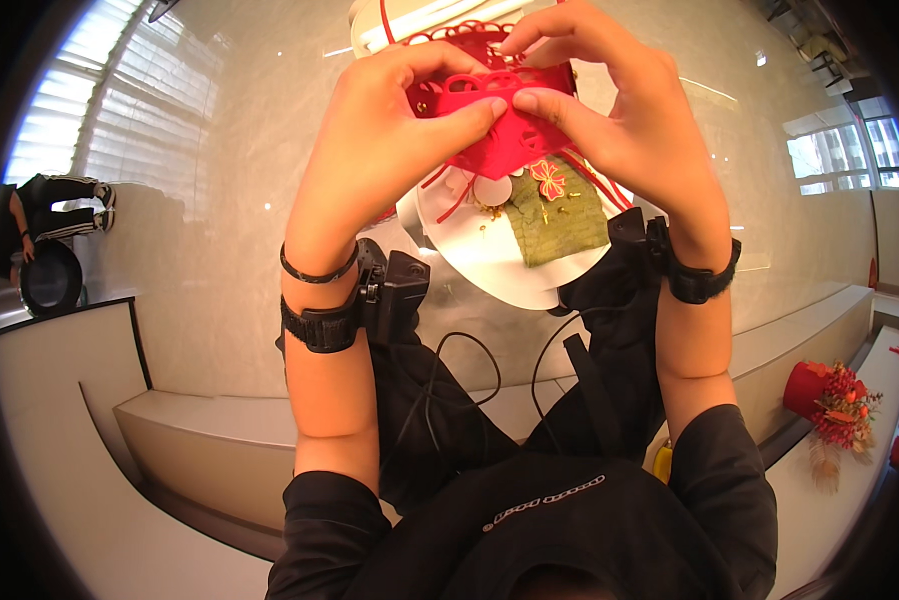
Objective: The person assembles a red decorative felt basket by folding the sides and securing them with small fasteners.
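A red felt piece (515, 145) with cut-out loops along its edge is stretched between my two hands, above a white round tabletop (485, 260). My left hand (370, 135) pinches its left part, thumb on the near side and fingers behind. From the right, my right hand (645, 110) grips it the same way, the two thumb tips almost meeting. On the tabletop below lies an olive-green textured square (565, 228), with a red-outlined flower ornament (548, 179) on it. Red cords (457, 205) and small gold bits (492, 211) lie beside it.
Black straps with small devices (402, 285) sit on both wrists, and a dark cable (495, 365) loops over my lap. Low benches (215, 430) run behind me. A red pot of flowers (830, 400) stands at right. Another person (45, 225) is at far left.
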